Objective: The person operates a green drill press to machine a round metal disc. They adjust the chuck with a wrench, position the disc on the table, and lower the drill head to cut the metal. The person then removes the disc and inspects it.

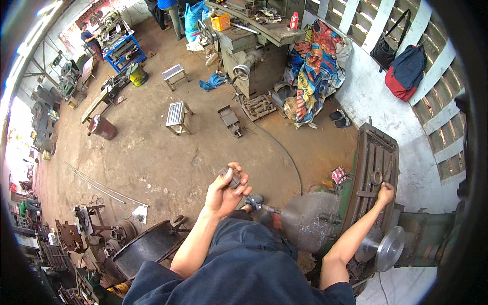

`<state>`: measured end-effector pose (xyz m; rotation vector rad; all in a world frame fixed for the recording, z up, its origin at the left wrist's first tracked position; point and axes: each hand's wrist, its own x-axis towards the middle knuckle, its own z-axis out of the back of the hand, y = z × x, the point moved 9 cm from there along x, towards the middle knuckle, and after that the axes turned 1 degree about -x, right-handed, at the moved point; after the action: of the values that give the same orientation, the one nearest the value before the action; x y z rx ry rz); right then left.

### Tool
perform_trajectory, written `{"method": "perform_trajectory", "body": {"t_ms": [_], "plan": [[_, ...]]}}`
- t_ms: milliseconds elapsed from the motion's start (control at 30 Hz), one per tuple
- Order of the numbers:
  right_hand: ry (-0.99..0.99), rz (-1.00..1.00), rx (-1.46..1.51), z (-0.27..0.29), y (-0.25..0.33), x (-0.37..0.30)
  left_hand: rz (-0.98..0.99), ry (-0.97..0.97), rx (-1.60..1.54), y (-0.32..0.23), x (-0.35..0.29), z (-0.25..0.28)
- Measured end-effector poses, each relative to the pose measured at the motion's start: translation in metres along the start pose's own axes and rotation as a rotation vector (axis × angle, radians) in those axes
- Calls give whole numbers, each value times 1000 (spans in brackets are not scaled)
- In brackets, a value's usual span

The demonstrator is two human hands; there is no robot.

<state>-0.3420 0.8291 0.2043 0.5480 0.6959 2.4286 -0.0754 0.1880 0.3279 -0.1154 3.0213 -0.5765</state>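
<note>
My left hand (222, 199) is raised in front of my body, its fingers closed round a small dark metal block (232, 178). Out to the right, my right hand (386, 193) is closed at the top of a green and grey machine (375, 147) with a slotted metal surface. What its fingers grip there is too small to make out. Beside those fingers lie a round metal ring (376, 177) and a flat metal bar (367, 193). A shiny handwheel (390, 248) sits on the machine below my right forearm.
A large black basin (147, 247) stands at my left among metal parts. Ahead on the floor are two small stools (176, 114), a machine vise (230, 120), a tray of metal pieces (258, 107) and a hose (284, 152). Sandals (340, 119) lie by the wall. Other people stand far off.
</note>
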Motion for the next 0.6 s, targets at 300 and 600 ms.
{"method": "perform_trajectory", "body": {"t_ms": [300,600], "plan": [[24,-120,-120,23,25,-56,-51,-75,162,2,-13,-36],[-17,-384,-125,33,-1,-53,-392,-31,1195,-16,-50,-80]]}}
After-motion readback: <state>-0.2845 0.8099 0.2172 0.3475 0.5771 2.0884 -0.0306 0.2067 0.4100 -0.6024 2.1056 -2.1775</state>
